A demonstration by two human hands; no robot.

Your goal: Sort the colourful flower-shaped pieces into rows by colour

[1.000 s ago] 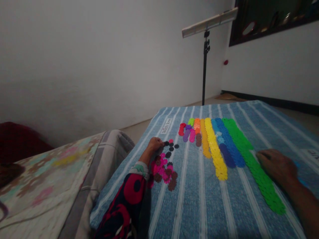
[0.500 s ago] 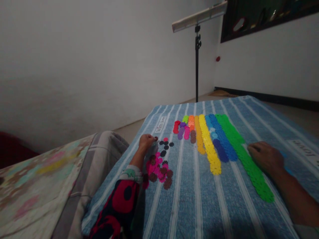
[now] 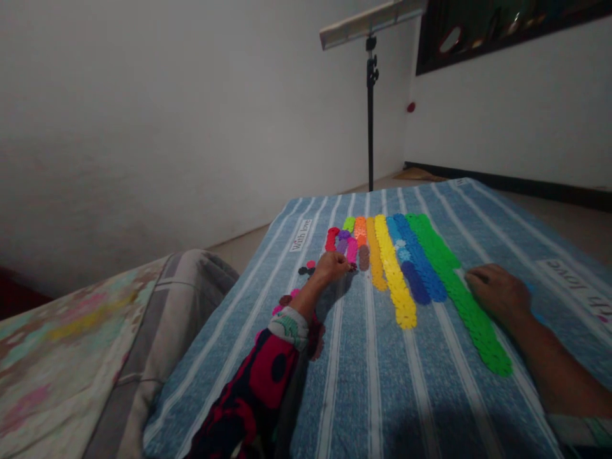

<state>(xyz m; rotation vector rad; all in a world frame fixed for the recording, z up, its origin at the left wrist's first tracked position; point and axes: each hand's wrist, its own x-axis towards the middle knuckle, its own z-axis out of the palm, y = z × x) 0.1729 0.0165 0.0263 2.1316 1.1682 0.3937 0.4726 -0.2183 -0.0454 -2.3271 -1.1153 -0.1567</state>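
L hand fingers together at end of pink row, can't tell if pinching a piece. R hand flat on green row, not gripping. Loose discs just left of L hand, on striped cloth.

- Left hand: palm down, fingers curled and bunched downward.
- Left forearm: reaching forward, cuffed by patterned sleeve.
- Right hand: palm down, fingers together, lying flat.
- Right forearm: bare, angled in from the lower right.

A home room, striped blue blanket, patterned bedding, white wall
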